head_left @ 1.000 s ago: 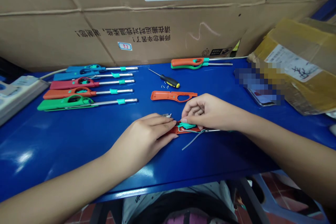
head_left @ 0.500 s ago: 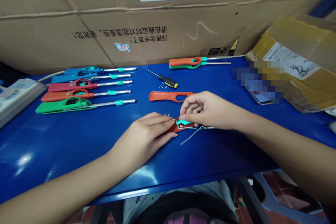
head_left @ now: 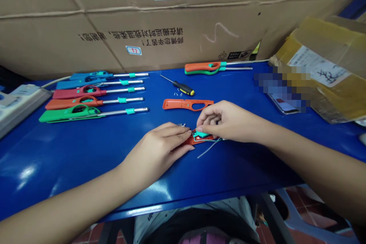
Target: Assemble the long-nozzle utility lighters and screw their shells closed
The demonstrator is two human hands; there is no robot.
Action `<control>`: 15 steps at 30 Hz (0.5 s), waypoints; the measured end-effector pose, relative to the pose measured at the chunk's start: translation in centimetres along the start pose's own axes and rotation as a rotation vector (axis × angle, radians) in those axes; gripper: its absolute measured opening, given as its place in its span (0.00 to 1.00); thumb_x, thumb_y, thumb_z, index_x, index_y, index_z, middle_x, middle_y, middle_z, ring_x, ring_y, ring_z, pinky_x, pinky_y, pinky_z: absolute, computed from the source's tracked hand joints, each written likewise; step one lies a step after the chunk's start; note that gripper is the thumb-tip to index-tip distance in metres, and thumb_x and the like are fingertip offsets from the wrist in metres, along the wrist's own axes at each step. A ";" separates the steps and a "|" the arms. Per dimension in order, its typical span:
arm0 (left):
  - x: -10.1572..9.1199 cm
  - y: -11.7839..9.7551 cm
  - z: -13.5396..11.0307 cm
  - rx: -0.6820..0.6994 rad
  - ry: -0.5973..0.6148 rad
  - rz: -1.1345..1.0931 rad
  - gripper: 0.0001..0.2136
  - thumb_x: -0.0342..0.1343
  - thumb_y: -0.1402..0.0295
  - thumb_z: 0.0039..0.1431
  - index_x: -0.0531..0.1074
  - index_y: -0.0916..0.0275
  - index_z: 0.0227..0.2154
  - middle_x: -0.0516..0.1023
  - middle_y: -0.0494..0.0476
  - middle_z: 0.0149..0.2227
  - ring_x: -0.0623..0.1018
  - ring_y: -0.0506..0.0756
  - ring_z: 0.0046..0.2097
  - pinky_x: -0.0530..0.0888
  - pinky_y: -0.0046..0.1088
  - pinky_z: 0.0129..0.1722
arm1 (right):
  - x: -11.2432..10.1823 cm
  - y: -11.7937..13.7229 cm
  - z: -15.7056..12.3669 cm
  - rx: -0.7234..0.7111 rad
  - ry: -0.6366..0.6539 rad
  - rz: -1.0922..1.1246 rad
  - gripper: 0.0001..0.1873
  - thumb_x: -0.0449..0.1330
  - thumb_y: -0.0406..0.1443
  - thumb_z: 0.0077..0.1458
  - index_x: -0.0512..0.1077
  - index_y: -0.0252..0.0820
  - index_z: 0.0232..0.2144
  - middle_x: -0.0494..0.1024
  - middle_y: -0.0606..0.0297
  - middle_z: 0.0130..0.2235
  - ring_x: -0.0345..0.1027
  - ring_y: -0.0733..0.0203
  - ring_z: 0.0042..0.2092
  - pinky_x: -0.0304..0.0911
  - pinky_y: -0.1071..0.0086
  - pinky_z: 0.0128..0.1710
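A phone lies beside a yellow-taped box at right.

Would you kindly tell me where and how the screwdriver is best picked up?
I'd take the screwdriver by its thick black-and-yellow handle, probably with the right hand, from above and the right. The handle's end points right and toward the person, the thin shank away to the left. Small pale pieces lie by the handle's near side, so avoid sweeping through them.

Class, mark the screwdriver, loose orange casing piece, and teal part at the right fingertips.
Screwdriver [head_left: 183, 87]: head view, on handle.
Orange casing piece [head_left: 179, 104]: head view, on solid section.
Teal part [head_left: 203, 134]: head view, exposed face.
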State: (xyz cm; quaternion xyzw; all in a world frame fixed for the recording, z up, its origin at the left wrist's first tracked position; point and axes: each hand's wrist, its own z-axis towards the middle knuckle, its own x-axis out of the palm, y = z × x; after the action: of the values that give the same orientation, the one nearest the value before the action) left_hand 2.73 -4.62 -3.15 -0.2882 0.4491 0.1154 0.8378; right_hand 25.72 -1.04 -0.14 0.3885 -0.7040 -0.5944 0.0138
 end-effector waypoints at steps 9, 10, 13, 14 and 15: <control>0.1 -0.2 0.1 0.021 0.047 0.074 0.11 0.58 0.70 0.66 0.78 0.68 0.48 0.83 0.62 0.45 0.80 0.58 0.45 0.82 0.38 0.46 | 0.4 0.0 -0.2 -0.051 -0.031 -0.117 0.05 0.65 0.36 0.53 0.76 0.39 0.30 0.76 0.67 0.26 0.67 0.68 0.27 0.60 0.74 0.26; 0.1 -0.3 0.1 0.033 0.051 0.109 0.11 0.57 0.70 0.67 0.78 0.69 0.48 0.83 0.63 0.46 0.80 0.59 0.45 0.82 0.38 0.46 | 0.5 0.0 -0.3 -0.057 -0.041 -0.134 0.05 0.65 0.36 0.53 0.76 0.39 0.30 0.77 0.68 0.25 0.67 0.68 0.27 0.60 0.74 0.26; 0.0 -0.7 0.2 0.070 0.053 0.227 0.12 0.55 0.69 0.68 0.79 0.71 0.47 0.83 0.63 0.45 0.80 0.59 0.44 0.82 0.39 0.45 | 0.7 0.0 -0.3 -0.067 -0.076 -0.183 0.04 0.64 0.35 0.54 0.75 0.39 0.30 0.77 0.68 0.25 0.68 0.68 0.26 0.61 0.74 0.26; -0.1 -0.8 0.2 0.077 0.053 0.254 0.12 0.55 0.69 0.68 0.79 0.71 0.46 0.83 0.63 0.44 0.80 0.59 0.44 0.82 0.39 0.45 | 0.8 0.0 -0.3 -0.068 -0.083 -0.192 0.04 0.64 0.35 0.54 0.75 0.40 0.29 0.77 0.68 0.25 0.69 0.68 0.27 0.62 0.74 0.26; -0.1 -0.8 0.2 0.085 0.052 0.270 0.12 0.55 0.69 0.68 0.79 0.71 0.46 0.83 0.62 0.44 0.80 0.59 0.43 0.82 0.39 0.44 | 0.8 0.0 -0.3 -0.068 -0.087 -0.197 0.03 0.63 0.34 0.54 0.75 0.40 0.29 0.78 0.68 0.25 0.70 0.67 0.27 0.62 0.73 0.27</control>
State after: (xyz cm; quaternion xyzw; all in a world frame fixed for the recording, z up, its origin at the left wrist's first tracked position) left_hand 3.19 -5.15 -2.63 -0.1923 0.5098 0.2005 0.8142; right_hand 25.28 -1.79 -0.40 0.4291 -0.6415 -0.6329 -0.0620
